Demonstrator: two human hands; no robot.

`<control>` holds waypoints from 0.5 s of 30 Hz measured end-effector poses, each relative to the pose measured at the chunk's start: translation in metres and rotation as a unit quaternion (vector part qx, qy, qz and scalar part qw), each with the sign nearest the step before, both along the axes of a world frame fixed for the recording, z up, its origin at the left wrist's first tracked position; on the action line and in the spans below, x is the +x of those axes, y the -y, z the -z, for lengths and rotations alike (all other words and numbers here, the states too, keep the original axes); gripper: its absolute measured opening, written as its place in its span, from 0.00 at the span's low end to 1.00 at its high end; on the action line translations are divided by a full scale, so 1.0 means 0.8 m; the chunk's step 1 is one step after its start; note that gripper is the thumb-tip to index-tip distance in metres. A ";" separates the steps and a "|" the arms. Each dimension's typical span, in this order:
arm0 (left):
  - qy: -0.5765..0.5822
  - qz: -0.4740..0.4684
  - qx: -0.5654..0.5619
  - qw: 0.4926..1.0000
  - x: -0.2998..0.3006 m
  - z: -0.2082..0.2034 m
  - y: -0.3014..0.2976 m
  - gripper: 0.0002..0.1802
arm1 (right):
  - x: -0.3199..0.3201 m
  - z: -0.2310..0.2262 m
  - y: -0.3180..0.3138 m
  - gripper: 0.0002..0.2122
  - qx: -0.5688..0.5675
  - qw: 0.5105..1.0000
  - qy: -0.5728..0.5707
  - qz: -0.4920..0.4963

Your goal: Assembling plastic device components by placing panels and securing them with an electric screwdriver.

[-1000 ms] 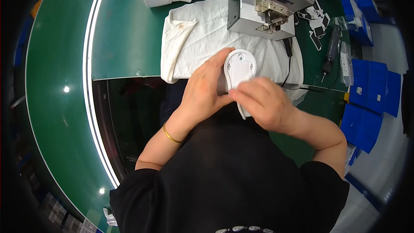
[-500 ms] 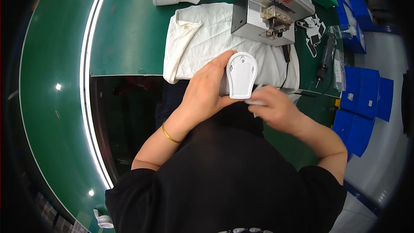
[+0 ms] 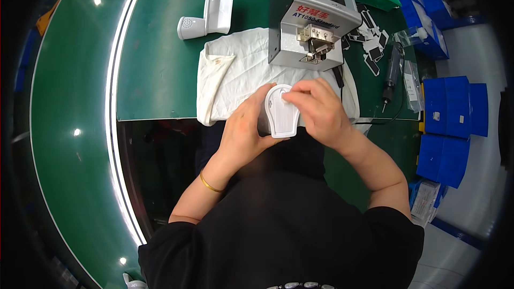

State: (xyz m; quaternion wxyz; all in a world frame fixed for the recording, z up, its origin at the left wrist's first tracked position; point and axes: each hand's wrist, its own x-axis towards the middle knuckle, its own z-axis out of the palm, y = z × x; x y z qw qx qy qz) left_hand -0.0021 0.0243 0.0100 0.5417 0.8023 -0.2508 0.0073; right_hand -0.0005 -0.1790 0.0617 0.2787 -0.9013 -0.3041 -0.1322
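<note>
My left hand is wrapped around a white plastic housing, rounded at its far end and narrower toward me, with a recessed panel facing up. The thumb lies along the near end. My right hand is closed in a pinch, its fingertips over the upper right of the recess. Whatever those fingertips hold, if anything, is hidden. Both hands are above the near edge of a white cloth spread on the green table.
A grey tabletop machine stands on the cloth's far side. Left of it lies a white plastic part. To the right are an electric screwdriver, loose white-and-black pieces, a green tray and blue bins.
My right hand has moved from beside the housing's near end up to its far end, fingertips now over the recess. My left hand keeps its hold. The whole view has shifted slightly.
</note>
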 end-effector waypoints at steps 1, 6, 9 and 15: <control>0.004 0.001 0.000 1.000 0.000 0.000 0.000 0.53 | 0.002 -0.001 -0.002 0.14 0.003 1.000 0.002 0.002; 0.003 0.007 -0.003 1.000 0.000 0.000 0.001 0.54 | -0.019 -0.011 0.004 0.13 0.016 0.996 -0.073 -0.045; 0.022 -0.003 -0.020 1.000 0.000 -0.001 0.002 0.57 | -0.014 -0.008 0.005 0.12 0.008 0.999 -0.044 -0.022; -0.090 0.011 -0.055 0.994 0.004 -0.014 -0.014 0.60 | -0.019 -0.044 0.033 0.08 0.017 0.986 -0.134 -0.095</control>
